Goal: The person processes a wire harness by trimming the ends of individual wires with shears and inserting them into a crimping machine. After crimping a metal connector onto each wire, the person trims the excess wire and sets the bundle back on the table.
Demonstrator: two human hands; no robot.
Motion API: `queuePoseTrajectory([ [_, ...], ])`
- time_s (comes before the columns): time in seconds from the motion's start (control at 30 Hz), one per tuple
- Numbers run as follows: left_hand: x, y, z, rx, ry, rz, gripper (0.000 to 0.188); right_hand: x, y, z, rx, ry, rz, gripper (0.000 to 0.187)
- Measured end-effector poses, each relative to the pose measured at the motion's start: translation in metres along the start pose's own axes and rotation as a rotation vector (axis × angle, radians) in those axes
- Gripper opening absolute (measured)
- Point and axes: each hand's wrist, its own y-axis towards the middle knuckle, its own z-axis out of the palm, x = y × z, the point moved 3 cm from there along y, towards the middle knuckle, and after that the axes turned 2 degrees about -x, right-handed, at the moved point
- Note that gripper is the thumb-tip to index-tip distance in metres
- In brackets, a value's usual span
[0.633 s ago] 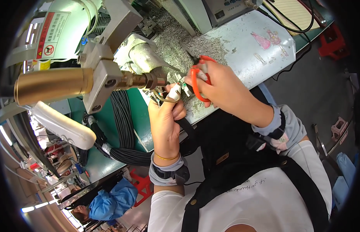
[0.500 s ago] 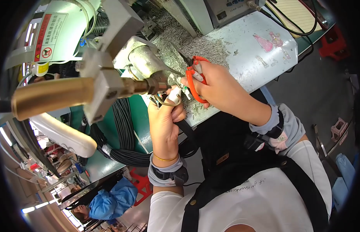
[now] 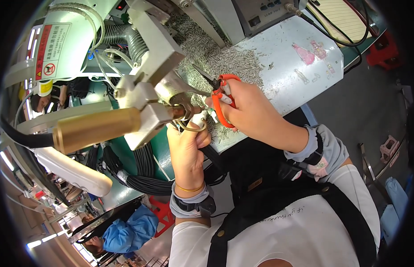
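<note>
My right hand [image 3: 251, 104] is closed around scissors [image 3: 221, 109] with orange-red handles. The dark blades point up and to the left, away from my left hand. My left hand [image 3: 187, 144] pinches a small white connector [image 3: 199, 119]. Just above my left fingers is the tip of a brass-coloured cylinder [image 3: 98, 128], clamped in a metal block [image 3: 147, 122]. The right thumb and fingertips come close to the white connector, beside a small green-and-white part. The machine tip and my fingers partly hide where they meet, so contact cannot be made out.
Many small silvery pieces [image 3: 233, 60] cover the pale metal worktop [image 3: 278, 84]. A grey control box [image 3: 265, 15] stands behind. Bundled black cable [image 3: 147, 183] lies left of my left wrist. A person in blue [image 3: 129, 233] sits at lower left, near a red stool [image 3: 161, 213].
The brass-coloured cylinder and its metal block have moved right and slightly down, over my left hand. Both hands stay nearly in place, with the scissors shifted slightly left and down.
</note>
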Motion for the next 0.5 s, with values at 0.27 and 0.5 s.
queuePoseTrajectory([
  [0.27, -0.004, -0.016, 0.004, 0.008, -0.04, 0.001, 0.01, 0.005, -0.012, -0.001, 0.058, 0.099, 0.105, 0.016],
  [0.5, 0.008, -0.057, 0.0, -0.076, -0.083, -0.019, 0.011, 0.009, -0.049, 0.009, 0.185, 0.578, 0.299, 0.013],
])
